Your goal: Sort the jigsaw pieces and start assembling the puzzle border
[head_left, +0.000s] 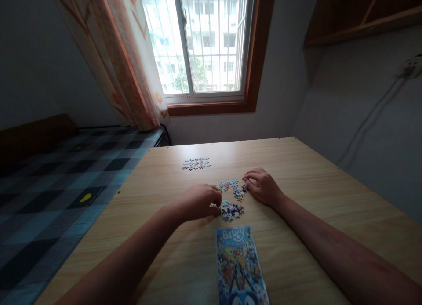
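My left hand (201,201) is closed, its thumb and fingers pinched on a small pale jigsaw puzzle piece (213,205). Just right of those fingertips lies a loose pile of jigsaw pieces (232,212). Beyond the pile, a partly joined section of puzzle (230,185) forms a bent strip, light-coloured at the left and dark blue at the right. Curled fingers of my right hand (262,186) rest by the strip's right end; whatever lies between their tips is too small to make out. Nearer to me is a picture card or box lid (240,265) printed "BLUEY".
Several separate puzzle pieces (197,163) are laid out in rows farther back on the wooden table (296,173). Left of the table stands a bed with a checked cover (108,164). A curtained window (214,45) is behind, and a wall shelf (362,30) hangs at upper right.
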A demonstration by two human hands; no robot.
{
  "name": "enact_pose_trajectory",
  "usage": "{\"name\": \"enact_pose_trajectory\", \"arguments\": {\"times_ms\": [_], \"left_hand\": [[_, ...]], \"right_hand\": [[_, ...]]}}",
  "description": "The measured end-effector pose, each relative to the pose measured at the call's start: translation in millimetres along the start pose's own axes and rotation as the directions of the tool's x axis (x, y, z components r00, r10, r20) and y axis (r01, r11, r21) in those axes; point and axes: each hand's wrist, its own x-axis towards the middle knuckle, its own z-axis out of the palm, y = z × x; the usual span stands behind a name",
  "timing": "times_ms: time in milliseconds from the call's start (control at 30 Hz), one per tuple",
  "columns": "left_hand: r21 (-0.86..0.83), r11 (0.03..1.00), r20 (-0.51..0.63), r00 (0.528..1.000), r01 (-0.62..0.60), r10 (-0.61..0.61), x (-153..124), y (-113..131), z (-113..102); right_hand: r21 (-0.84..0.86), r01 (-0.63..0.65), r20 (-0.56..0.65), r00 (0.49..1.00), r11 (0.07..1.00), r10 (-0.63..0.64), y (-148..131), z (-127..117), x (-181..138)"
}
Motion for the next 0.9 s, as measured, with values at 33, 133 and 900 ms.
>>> {"name": "enact_pose_trajectory", "arguments": {"times_ms": [33,133,900], "left_hand": [[-0.057,0.998,0.007,1.0,0.003,-0.003,-0.2,-2.0,-1.0],[-0.282,0.958,0.054,0.998,0.048,-0.034,-2.1,-11.8,-6.7],[-0.114,0.635,-0.376,0.559,0.764,-0.739,-24.4,-91.0,14.0]], "right_hand": [[0.001,-0.001,0.001,1.0,1.0,0.001,0.0,-0.1,0.1],[0.004,-0.008,0.004,1.0,1.0,0.008,0.3,-0.2,0.1],[0.052,-0.056,-0.03,0.998,0.997,0.057,-0.5,-0.7,-3.4]]}}
